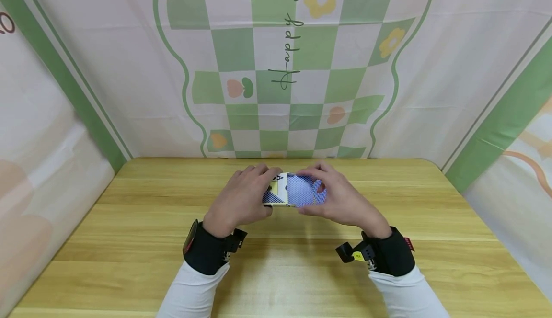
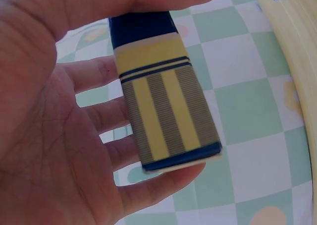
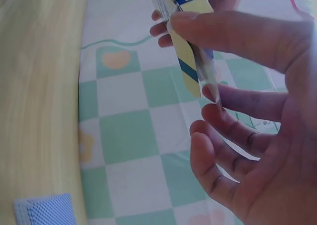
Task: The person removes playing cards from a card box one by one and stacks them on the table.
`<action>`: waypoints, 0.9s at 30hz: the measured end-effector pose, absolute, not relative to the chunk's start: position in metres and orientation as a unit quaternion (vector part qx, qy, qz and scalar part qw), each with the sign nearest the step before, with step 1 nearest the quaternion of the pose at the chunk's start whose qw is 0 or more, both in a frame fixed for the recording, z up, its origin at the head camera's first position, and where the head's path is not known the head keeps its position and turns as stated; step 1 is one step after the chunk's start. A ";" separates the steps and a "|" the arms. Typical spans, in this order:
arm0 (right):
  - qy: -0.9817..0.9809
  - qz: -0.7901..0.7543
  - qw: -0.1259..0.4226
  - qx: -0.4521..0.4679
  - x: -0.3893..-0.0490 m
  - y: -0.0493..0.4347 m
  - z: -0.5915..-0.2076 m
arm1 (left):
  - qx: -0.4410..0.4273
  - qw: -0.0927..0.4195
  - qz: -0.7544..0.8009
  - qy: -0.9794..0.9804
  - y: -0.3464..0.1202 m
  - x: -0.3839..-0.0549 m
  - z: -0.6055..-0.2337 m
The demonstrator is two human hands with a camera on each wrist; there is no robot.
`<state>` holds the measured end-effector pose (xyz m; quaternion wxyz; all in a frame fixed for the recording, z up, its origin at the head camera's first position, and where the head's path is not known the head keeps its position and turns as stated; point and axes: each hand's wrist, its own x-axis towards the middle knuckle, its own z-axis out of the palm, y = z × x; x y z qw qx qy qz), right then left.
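Note:
A small playing-card box (image 1: 280,188) with an A printed on its white part is held up between both hands. My left hand (image 1: 246,193) grips its left end. In the left wrist view, the box's narrow side (image 2: 171,106) shows yellow and dark stripes with blue bands. A blue-patterned surface (image 1: 300,191) extends from the box towards my right hand (image 1: 340,196); whether it is cards or a flap I cannot tell. My right thumb and fingertips pinch the box's right end, where a cream flap (image 3: 184,56) with a blue stripe and see-through edges shows.
A blue-patterned stack (image 3: 47,210), apparently cards, lies on the wooden table (image 1: 129,241), partly hidden by my right hand in the head view. Behind the table hangs a green-and-white checked cloth (image 1: 276,88). Similar cloth walls (image 1: 43,131) stand at both sides.

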<state>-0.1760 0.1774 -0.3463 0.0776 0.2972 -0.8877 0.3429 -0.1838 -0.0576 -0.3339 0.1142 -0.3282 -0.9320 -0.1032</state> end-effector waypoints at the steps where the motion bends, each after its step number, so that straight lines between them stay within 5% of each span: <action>1: -0.890 0.339 0.078 0.296 -0.176 0.178 -0.346 | -0.328 0.114 -0.103 -0.932 -0.058 -0.184 -0.334; 27: -0.929 0.258 0.067 0.257 -0.180 0.189 -0.349 | -0.318 0.109 -0.106 -0.936 -0.059 -0.184 -0.335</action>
